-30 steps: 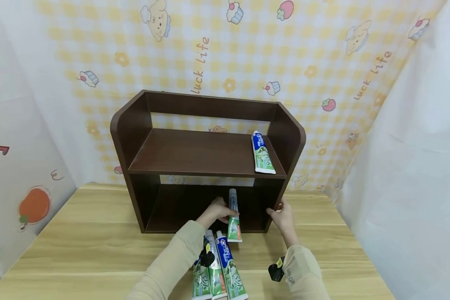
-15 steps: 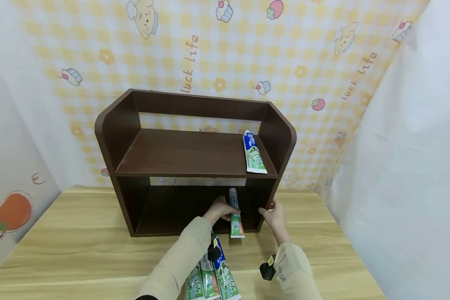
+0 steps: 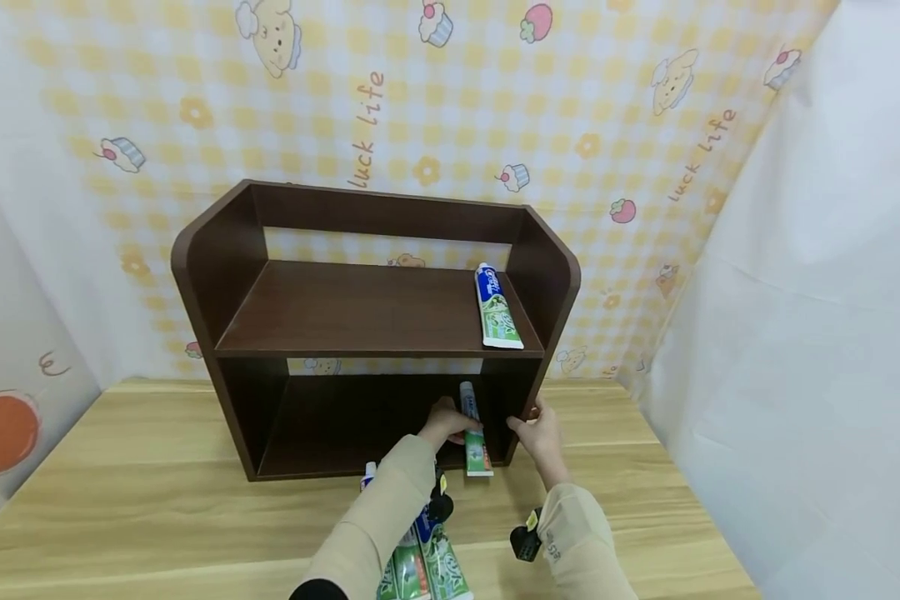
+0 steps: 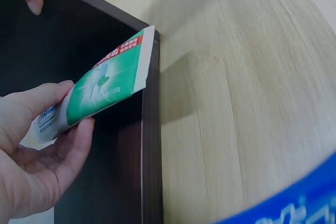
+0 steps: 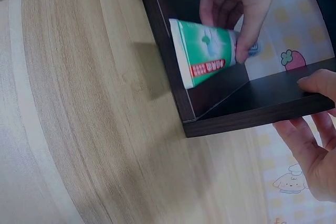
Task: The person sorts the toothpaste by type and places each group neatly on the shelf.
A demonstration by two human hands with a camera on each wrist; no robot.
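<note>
My left hand (image 3: 444, 422) pinches a green and white toothpaste tube (image 3: 477, 454) between thumb and fingers, inside the lower compartment of a dark brown two-tier shelf (image 3: 375, 354). The tube's cap points to the back, and its flat white end reaches past the front edge, as the left wrist view shows (image 4: 107, 80). With the thumb inside and the fingers outside, my right hand (image 3: 542, 437) grips the shelf's right side panel (image 5: 262, 111). Another toothpaste tube (image 3: 497, 308), blue and green, lies at the right of the upper tier.
Several more toothpaste tubes (image 3: 444, 562) lie on the wooden table (image 3: 120, 500) in front of the shelf, partly hidden by my left sleeve (image 3: 378, 508). Behind the shelf hangs a yellow checked cloth (image 3: 450, 108), with a white sheet (image 3: 780, 333) at the right.
My left hand has carried the tube slightly deeper and nearer the right side panel. The head view has shifted, so the shelf appears further left. My right hand keeps its grip.
</note>
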